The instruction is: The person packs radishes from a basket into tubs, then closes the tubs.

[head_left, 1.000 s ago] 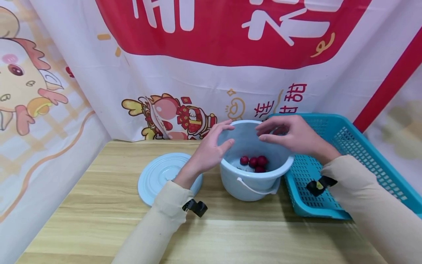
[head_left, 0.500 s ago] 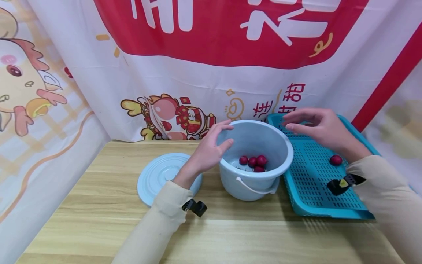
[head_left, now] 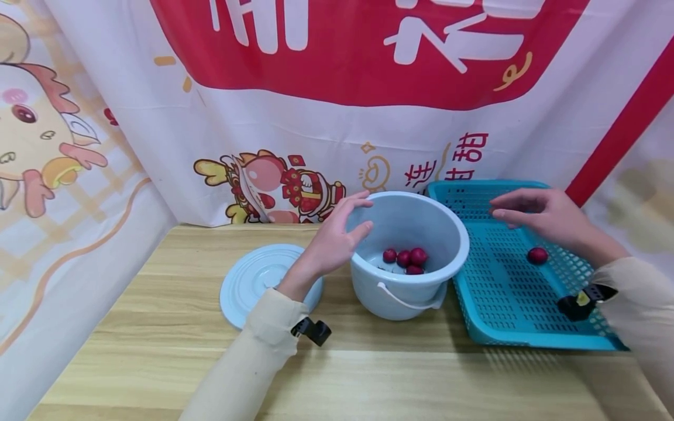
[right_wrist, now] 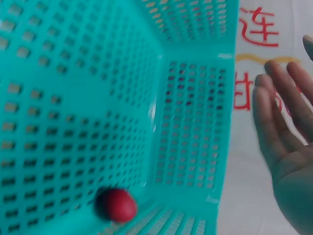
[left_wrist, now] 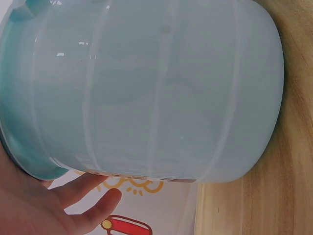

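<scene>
My left hand (head_left: 337, 237) is at the left rim of a pale blue bucket (head_left: 400, 298), thumb and fingers spread along it. In the left wrist view its relaxed fingers (left_wrist: 98, 210) show beside the bucket's ribbed wall (left_wrist: 146, 88). Several dark red plums (head_left: 418, 256) lie at the bottom of the bucket. Over the blue-green basket (head_left: 489, 336) hovers my right hand (head_left: 550, 216), fingers loosely bent, nothing in them. One plum (head_left: 537, 255) lies on the basket floor below that hand, and the right wrist view shows this plum (right_wrist: 120, 205) apart from the hand (right_wrist: 288, 132).
A round pale blue lid (head_left: 253, 280) lies on the wooden table (head_left: 158, 327), left of the bucket and partly under my left forearm. The bucket's thin white handle (head_left: 405, 301) hangs down in front. A printed cloth (head_left: 316, 128) hangs behind the table.
My right hand has moved rightward from above the bucket to above the basket, uncovering the plum there. The left hand, the bucket and the plums inside have stayed in place.
</scene>
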`<control>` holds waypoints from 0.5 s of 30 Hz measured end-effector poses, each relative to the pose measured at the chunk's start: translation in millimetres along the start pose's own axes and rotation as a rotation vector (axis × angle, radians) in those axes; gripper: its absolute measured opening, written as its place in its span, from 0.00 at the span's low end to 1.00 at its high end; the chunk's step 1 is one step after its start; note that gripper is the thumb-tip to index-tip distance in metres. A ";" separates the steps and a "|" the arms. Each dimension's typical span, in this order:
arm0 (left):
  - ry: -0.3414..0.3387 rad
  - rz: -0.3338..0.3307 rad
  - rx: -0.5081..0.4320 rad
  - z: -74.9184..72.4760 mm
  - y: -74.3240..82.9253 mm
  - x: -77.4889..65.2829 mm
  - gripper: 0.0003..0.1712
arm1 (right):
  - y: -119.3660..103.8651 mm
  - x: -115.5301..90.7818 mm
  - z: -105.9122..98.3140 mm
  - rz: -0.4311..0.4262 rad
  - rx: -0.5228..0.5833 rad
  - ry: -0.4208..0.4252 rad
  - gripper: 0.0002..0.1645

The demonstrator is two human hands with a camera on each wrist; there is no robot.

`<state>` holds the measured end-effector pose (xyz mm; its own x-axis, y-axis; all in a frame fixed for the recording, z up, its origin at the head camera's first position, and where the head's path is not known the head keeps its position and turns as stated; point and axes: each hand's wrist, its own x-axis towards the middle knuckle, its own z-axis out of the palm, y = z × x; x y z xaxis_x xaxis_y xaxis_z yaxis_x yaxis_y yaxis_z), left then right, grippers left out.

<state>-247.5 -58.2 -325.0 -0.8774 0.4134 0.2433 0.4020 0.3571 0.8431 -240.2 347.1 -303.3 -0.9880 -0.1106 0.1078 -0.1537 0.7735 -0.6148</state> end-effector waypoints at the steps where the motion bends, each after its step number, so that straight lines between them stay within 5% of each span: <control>1: -0.001 0.001 0.002 0.2 0.3 0.2 0.25 | 4.4 -0.8 -1.6 0.015 -0.013 -0.019 0.36; 9: -0.005 -0.004 -0.004 0.2 2.0 0.4 0.26 | 34.8 -4.5 -8.6 0.065 -0.088 -0.165 0.38; 15: -0.007 -0.012 -0.016 0.8 0.4 0.0 0.26 | 50.3 -1.6 -5.9 0.105 -0.106 -0.192 0.36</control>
<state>-247.2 -57.4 -325.0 -0.8802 0.4151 0.2302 0.3874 0.3480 0.8537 -246.2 389.8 -329.8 -0.9848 -0.1351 -0.1089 -0.0578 0.8472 -0.5281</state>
